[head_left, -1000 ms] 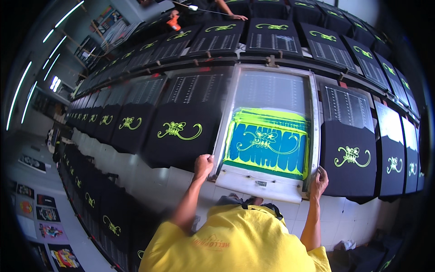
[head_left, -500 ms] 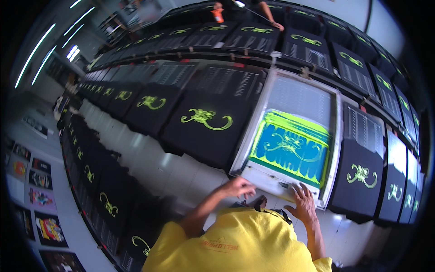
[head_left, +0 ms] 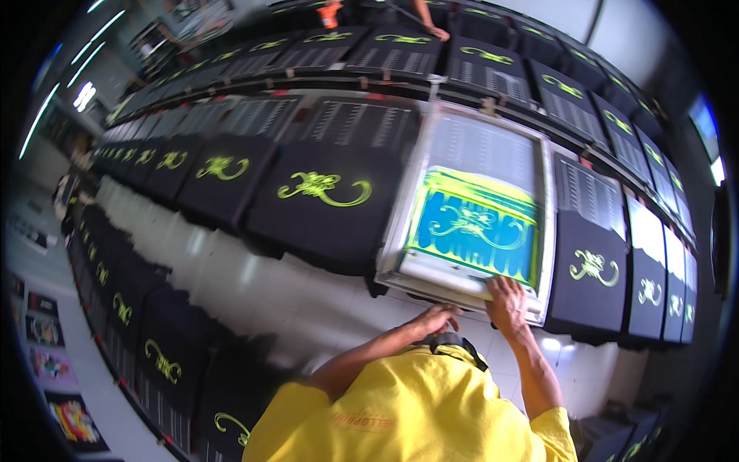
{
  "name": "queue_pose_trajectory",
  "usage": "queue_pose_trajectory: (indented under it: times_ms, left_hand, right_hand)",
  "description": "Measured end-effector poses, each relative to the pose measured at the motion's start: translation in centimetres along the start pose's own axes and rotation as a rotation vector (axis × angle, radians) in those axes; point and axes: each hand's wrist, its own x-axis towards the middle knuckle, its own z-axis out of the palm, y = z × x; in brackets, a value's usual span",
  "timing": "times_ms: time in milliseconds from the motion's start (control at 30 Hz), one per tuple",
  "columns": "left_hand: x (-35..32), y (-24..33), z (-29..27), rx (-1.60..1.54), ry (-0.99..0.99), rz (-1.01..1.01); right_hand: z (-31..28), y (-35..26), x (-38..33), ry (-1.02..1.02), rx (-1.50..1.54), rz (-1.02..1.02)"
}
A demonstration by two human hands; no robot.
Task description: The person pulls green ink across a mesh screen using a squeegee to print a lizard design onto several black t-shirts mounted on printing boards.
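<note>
A white-framed printing screen (head_left: 469,131), with green and blue ink on its mesh, lies over one black shirt in a long row. My right hand (head_left: 508,302) rests with spread fingers on the frame's near rail, at the right end of a pale squeegee bar (head_left: 443,271). My left hand (head_left: 436,317) hovers just below the frame's near edge, fingers curled, above a black strap (head_left: 454,343) on my yellow shirt. What the left hand's fingers close on is hidden. A black shirt with a green scroll print (head_left: 323,189) lies directly left of the screen.
Rows of black shirts with green prints (head_left: 219,168) run left and right on long tables, with a further row (head_left: 115,308) at lower left. A white table front (head_left: 292,296) stands before me. Another person's hand (head_left: 439,32) works at the far row.
My hands left the frame's two sides and came together at the middle of its near edge. The view swung left and dropped closer to the table.
</note>
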Motion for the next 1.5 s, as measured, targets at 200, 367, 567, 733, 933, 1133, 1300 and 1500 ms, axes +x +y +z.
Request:
queue_pose_trajectory:
  times_ms: [200,367,567,733,933,1133,1300,1500]
  left_hand:
    - [1.8,-2.2,-1.0,-0.071,-0.061,0.04]
    - [0.5,0.3,1.0,-0.301,0.043,-0.061]
    - [-1.3,3.7,1.7,-0.306,0.049,-0.132]
    - [-1.1,3.5,1.5,-0.289,0.077,-0.152]
    - [-0.9,2.8,1.9,-0.273,0.12,-0.139]
    - [-0.9,2.8,1.5,-0.311,0.051,-0.12]
    - [-0.8,3.1,1.6,-0.337,0.058,-0.11]
    - [-1.0,2.8,1.1,-0.334,0.023,-0.112]
  right_hand:
    - [-1.9,1.0,1.8,0.035,0.061,0.003]
    - [1.3,6.3,7.5,0.115,-0.039,-0.017]
    - [4.1,11.2,13.3,0.168,-0.049,-0.031]
    - [5.4,12.0,14.3,0.145,-0.036,-0.018]
    - [2.3,11.9,15.9,0.032,0.102,0.023]
    - [-2.1,16.1,21.7,-0.377,0.309,0.185]
    - [-1.9,15.9,20.2,-0.588,0.468,0.186]
    - [-3.3,8.4,11.6,-0.403,0.221,0.119]
